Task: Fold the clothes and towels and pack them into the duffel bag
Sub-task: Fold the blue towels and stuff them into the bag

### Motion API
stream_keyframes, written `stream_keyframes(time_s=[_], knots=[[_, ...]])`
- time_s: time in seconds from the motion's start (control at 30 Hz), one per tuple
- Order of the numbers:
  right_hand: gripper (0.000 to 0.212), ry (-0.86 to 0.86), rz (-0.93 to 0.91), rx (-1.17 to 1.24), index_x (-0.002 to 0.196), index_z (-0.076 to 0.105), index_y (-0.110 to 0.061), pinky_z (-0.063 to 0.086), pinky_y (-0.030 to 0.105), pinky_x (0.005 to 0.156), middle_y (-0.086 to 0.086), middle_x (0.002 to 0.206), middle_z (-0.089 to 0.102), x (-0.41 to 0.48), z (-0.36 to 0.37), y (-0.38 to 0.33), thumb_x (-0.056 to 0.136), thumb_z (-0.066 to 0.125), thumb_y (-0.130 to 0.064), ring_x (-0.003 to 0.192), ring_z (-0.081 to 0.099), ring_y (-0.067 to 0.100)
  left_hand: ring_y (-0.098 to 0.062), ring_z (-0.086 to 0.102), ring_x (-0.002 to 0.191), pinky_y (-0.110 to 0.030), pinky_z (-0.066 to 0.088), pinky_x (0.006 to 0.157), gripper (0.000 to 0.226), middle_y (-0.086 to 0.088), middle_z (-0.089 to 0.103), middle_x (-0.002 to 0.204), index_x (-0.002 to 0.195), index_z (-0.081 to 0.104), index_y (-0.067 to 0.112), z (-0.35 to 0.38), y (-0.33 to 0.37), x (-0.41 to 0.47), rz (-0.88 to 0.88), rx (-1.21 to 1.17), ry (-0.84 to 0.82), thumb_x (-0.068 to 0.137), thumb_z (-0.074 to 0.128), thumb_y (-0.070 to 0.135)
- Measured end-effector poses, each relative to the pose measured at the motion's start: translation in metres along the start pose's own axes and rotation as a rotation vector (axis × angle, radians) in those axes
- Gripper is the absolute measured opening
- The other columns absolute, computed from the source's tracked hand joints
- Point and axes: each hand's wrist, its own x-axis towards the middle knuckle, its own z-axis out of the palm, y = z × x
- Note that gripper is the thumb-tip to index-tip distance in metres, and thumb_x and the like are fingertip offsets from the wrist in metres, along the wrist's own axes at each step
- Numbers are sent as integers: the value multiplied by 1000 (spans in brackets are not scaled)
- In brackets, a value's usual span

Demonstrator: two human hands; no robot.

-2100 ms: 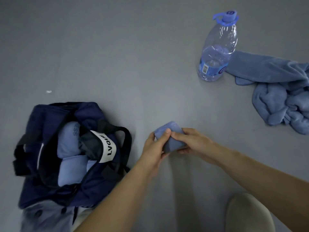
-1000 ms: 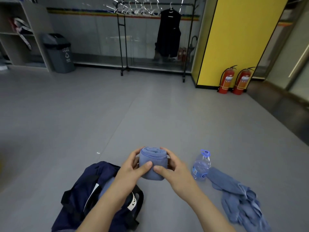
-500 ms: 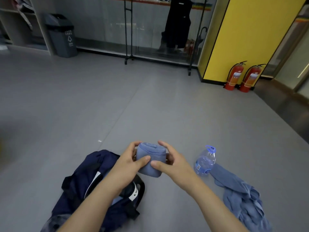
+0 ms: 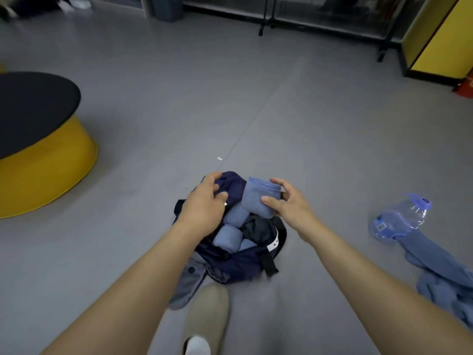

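Note:
A navy duffel bag (image 4: 238, 265) lies open on the grey floor in front of me, with several rolled blue towels (image 4: 227, 238) inside. My right hand (image 4: 286, 202) holds a rolled blue towel (image 4: 258, 197) just above the bag's far end. My left hand (image 4: 206, 201) grips the bag's navy fabric (image 4: 231, 185) at the far left rim. An unfolded blue towel (image 4: 440, 272) lies crumpled on the floor at the right. A grey garment (image 4: 188, 283) sticks out from under the bag's near side.
A clear plastic water bottle (image 4: 399, 219) with a blue cap lies beside the crumpled towel. A yellow round stool (image 4: 43, 155) with a black top stands at the left. My beige-trousered leg (image 4: 204, 321) reaches toward the bag. A yellow wall panel (image 4: 440, 39) is at the far right.
The view swung down and left onto the bag. My left hand let go of the rolled towel and took the bag's rim; my right hand carried the towel over the bag.

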Motion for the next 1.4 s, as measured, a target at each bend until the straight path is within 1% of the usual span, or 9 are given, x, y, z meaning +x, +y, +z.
stream_keyframes(time_s=[0.2,0.33,0.53,0.63,0.77,0.87,1.03,1.3,1.4], knots=[[56,11,229,32,126,58,-27,57,47,93,3,122,67,54,53,95,77,82,-34,106,67,20,-16,59,107,-31,46,87,41,7,60,124,142,46,35,-62,-80,-11,-107,186,59,104,46,18],[81,-18,315,-20,133,53,-32,55,45,97,-2,127,63,85,85,148,60,78,-54,111,63,20,-15,61,105,-28,47,80,37,5,61,125,136,52,35,-77,-126,-10,-170,170,91,103,49,18],[69,-35,354,-8,140,49,-30,53,47,99,1,136,57,122,121,191,79,78,-41,118,60,22,-13,52,121,-18,35,97,45,9,48,145,148,44,35,-18,-161,36,-27,398,-17,104,50,25],[66,-32,337,40,142,48,-28,53,46,100,2,136,58,130,122,196,84,78,-36,119,60,22,-28,41,140,-33,36,111,54,-5,26,164,156,27,38,17,-182,91,65,589,-96,106,43,26],[57,-32,305,100,137,52,-29,55,43,97,-1,125,65,129,116,196,86,77,-31,111,65,16,-32,40,141,-34,35,111,57,-11,15,167,159,9,38,63,-214,131,106,789,-350,109,33,27],[50,-12,261,136,129,54,-35,56,41,96,-3,121,66,126,114,197,86,77,-28,109,66,13,-31,44,139,-33,38,109,55,-11,22,165,157,17,45,83,-241,151,101,708,-390,108,37,29],[39,-20,214,147,114,56,-47,57,39,95,-5,120,68,125,119,193,87,76,-28,108,67,12,-27,62,115,-39,53,89,43,6,47,152,146,49,25,103,-271,161,231,535,-163,103,46,18],[46,-111,170,-65,134,52,-33,53,29,95,-9,124,62,145,156,178,91,68,-30,111,61,8,-25,60,93,-41,53,84,54,4,45,153,150,40,20,86,-270,145,336,499,69,97,43,8],[44,-187,202,-185,137,50,-23,50,20,82,-7,114,62,161,180,173,94,58,-19,99,59,7,-23,55,91,-36,50,87,62,2,50,148,153,38,19,75,-268,143,315,503,84,94,45,3]])
